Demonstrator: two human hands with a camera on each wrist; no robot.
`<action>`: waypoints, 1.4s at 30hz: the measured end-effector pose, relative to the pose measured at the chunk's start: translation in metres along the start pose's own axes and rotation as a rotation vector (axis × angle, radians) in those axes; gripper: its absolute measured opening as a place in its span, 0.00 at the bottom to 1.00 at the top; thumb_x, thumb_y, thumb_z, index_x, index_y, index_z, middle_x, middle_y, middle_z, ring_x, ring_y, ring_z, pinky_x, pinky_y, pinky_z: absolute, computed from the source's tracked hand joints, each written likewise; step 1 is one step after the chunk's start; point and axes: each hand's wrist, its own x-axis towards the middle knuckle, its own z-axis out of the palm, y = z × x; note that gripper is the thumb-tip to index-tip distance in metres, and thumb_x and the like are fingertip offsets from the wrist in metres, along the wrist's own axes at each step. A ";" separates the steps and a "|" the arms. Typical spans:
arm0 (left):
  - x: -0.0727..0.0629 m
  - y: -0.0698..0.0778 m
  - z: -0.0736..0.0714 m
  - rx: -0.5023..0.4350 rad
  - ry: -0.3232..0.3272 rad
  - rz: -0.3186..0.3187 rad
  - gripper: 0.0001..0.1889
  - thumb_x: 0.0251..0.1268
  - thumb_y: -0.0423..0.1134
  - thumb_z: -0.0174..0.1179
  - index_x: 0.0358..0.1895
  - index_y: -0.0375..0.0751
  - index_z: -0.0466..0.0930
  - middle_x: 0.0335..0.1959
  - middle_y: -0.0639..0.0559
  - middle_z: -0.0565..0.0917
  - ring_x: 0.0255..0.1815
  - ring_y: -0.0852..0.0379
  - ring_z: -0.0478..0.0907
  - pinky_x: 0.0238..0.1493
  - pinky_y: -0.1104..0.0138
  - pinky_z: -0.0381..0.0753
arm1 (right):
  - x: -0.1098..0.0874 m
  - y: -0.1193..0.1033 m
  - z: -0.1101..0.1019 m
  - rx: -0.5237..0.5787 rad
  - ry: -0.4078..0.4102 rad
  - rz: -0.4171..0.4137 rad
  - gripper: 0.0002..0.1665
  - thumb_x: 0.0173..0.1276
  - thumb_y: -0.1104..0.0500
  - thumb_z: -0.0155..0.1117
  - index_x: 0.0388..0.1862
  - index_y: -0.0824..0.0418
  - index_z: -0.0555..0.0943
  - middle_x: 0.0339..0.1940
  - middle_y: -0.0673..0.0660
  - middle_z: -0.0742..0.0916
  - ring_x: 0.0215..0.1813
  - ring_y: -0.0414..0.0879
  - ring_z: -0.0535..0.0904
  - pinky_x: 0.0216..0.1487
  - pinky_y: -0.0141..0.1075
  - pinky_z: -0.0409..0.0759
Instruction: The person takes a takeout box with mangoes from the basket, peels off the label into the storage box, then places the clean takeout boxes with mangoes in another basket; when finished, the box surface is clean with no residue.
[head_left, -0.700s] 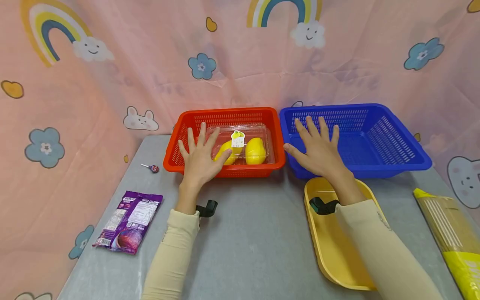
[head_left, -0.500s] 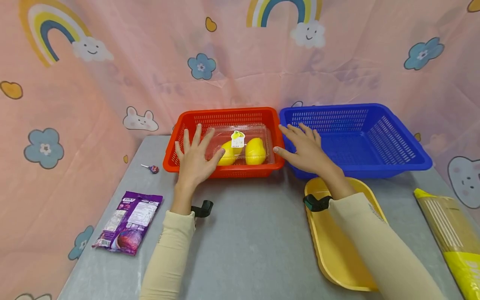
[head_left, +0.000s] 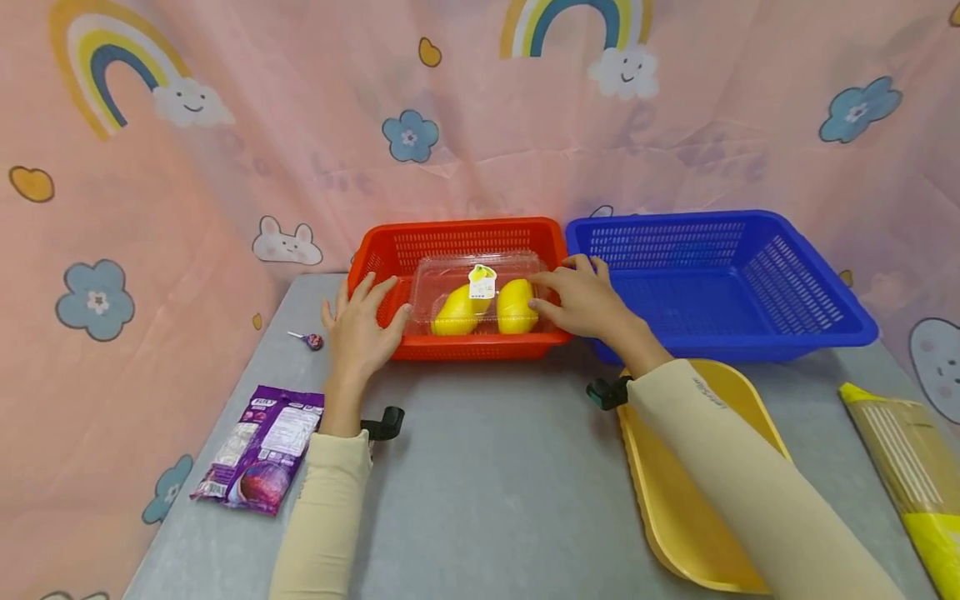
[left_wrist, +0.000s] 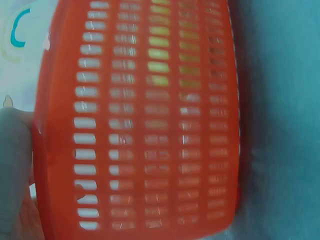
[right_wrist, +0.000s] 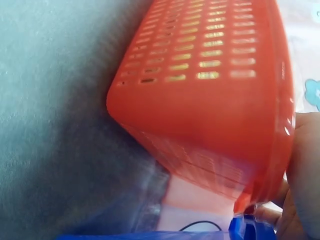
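A clear plastic clamshell box with a fruit label holds two yellow mango-shaped fruits. It lies inside the red basket. My left hand reaches over the basket's left rim, fingers spread and slightly bent, thumb near the box's left side. From the right, my right hand comes over the opposite rim, its thumb and index tips beside the right fruit. In the left wrist view the basket's slotted wall hides most of the fingers. The right wrist view shows fingers partly behind the rim.
A blue basket stands against the red one's right side. In front of it lies a yellow tray, under my right forearm. A lollipop and purple snack bag lie left; a yellow-and-clear package lies right.
My left hand has moved left and down to the red basket's left rim. My right hand has moved left from over the blue basket to the red basket's right rim, its fingers bending more.
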 end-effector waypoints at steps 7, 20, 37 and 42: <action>0.001 -0.022 -0.007 -0.003 -0.004 -0.037 0.28 0.71 0.52 0.57 0.71 0.49 0.75 0.75 0.40 0.71 0.80 0.30 0.55 0.77 0.32 0.46 | 0.007 -0.006 0.005 0.015 0.009 0.006 0.33 0.72 0.43 0.62 0.73 0.53 0.75 0.60 0.61 0.86 0.77 0.62 0.58 0.78 0.71 0.35; 0.004 -0.059 -0.009 -0.244 -0.061 0.049 0.24 0.71 0.47 0.59 0.68 0.46 0.78 0.75 0.41 0.71 0.80 0.34 0.56 0.78 0.34 0.51 | 0.017 -0.003 0.008 -0.126 -0.096 0.026 0.43 0.76 0.35 0.50 0.83 0.49 0.57 0.74 0.65 0.76 0.83 0.65 0.48 0.78 0.71 0.28; 0.005 -0.066 -0.005 -0.396 -0.049 0.074 0.18 0.67 0.42 0.63 0.57 0.42 0.82 0.74 0.45 0.72 0.79 0.40 0.62 0.77 0.34 0.57 | 0.023 -0.001 0.010 -0.020 -0.137 -0.030 0.43 0.73 0.33 0.52 0.82 0.46 0.61 0.38 0.57 0.84 0.61 0.56 0.72 0.78 0.71 0.32; 0.006 -0.069 -0.001 -0.448 -0.036 0.099 0.16 0.67 0.39 0.63 0.55 0.37 0.83 0.74 0.44 0.72 0.79 0.40 0.62 0.78 0.35 0.55 | 0.026 -0.002 0.009 -0.005 -0.152 -0.005 0.43 0.73 0.35 0.52 0.82 0.46 0.59 0.36 0.56 0.84 0.59 0.55 0.73 0.78 0.70 0.29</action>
